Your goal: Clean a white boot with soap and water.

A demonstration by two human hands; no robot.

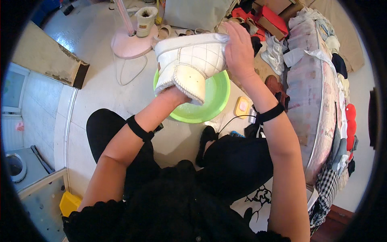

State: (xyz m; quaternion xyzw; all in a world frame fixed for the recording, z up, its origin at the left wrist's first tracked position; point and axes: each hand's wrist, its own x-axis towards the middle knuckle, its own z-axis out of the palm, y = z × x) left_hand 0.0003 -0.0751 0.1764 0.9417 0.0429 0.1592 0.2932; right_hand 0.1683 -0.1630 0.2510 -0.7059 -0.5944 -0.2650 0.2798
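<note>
A white quilted ankle boot [193,57] with overcast-stitched edges is held up before me. It appears upside down, its thick pale sole uppermost. My left hand [175,94] reaches up into the boot's opening beneath a stitched flap, so its fingers are hidden. At the boot's right end, my right hand [239,50] lies against it with the fingers stretched up past the sole's edge; the thumb is out of sight. Directly below the boot, a bright green plastic basin [216,104] sits on the floor, partly covered by the boot and my left hand.
A similar boot [145,22] stands upright on a pink round stand base [131,45]. Right of the basin lie a yellow soap dish [242,107] and a small brush [252,116]. Several shoes [273,54] and a red box [273,21] line a plastic-wrapped mattress [305,87].
</note>
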